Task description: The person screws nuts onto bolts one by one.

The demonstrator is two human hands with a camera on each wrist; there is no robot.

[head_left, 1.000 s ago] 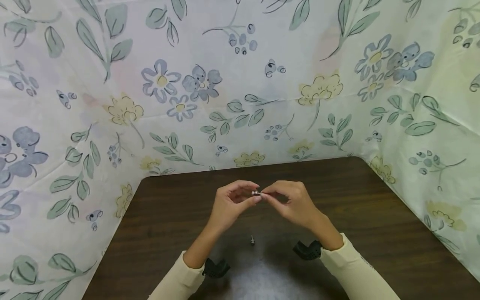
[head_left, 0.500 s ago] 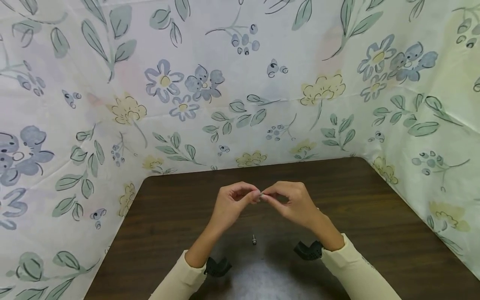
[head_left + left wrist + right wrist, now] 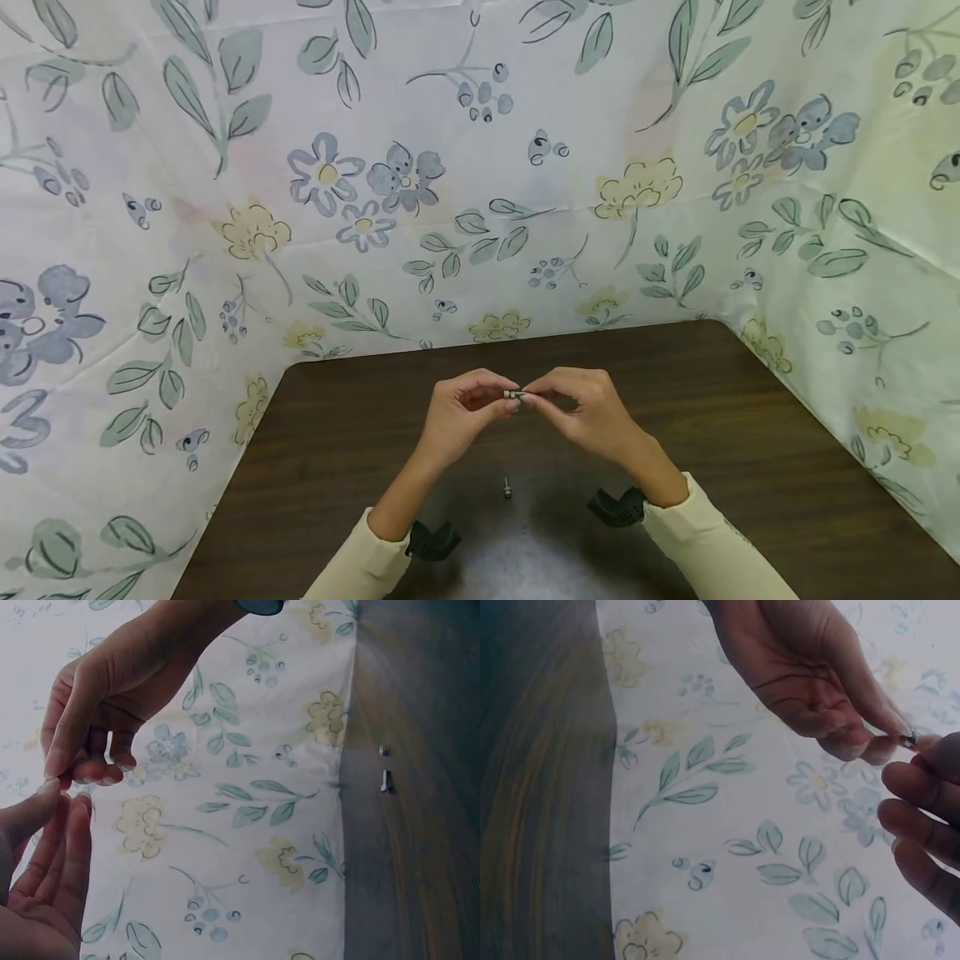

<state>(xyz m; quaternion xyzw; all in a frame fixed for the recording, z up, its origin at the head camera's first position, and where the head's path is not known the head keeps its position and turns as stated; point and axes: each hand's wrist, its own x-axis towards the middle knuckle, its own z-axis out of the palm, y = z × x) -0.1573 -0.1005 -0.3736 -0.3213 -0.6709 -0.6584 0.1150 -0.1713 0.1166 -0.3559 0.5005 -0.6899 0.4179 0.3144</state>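
Fastener in hand: one small metal fastener (image 3: 513, 394), silvery, with a darker part along its visible length.
Form: short and slender; the end toward the left hand (image 3: 457, 417) is the broader, the end toward the right hand (image 3: 588, 406) thinner. It appears to be a bolt, though fingertips cover too much to confirm this.
Left-end support: pinched between left thumb and fingertip.
Right-end support: pinched between right thumb and index finger.
Pose: lengthwise from hand to hand, near level in the head view.
Location: in the narrow gap where both sets of fingertips meet, raised clear of the tabletop (image 3: 337, 433).
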